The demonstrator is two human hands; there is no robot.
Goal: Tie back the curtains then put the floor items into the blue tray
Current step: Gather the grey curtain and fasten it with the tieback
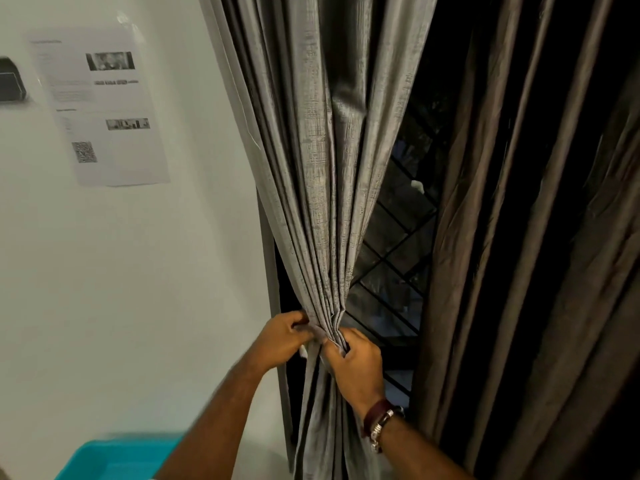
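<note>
Near the window, the grey curtain (311,174) is bunched into tight folds; both hands squeeze it at the same spot, close together. The left hand (282,337) grips the bunch from the wall side, fingers curled round a strip of grey cloth there; can't tell if that strip is a tie or just more curtain. The right hand (356,363) grips from the window side, fingertips tucked into the folds & hidden. A watch w/ a dark red strap (379,422) sits on the right wrist.

The blue tray (121,459) is at the bottom left, cut off by the pic edge & partly behind the left arm; only a corner shows; can't see what's inside. No floor shows.

A 2nd curtain, dark brown (519,237), hangs to the right, apart from the grey one; between them is a window w/ a black criss-cross grille (394,244); it's dark outside. A white wall (121,271) is on the left; a paper sheet (100,105) w/ small pics & a QR code is stuck on it; the words are too blurry to read. A dark box (10,79) on the wall is cut off at the left edge.
</note>
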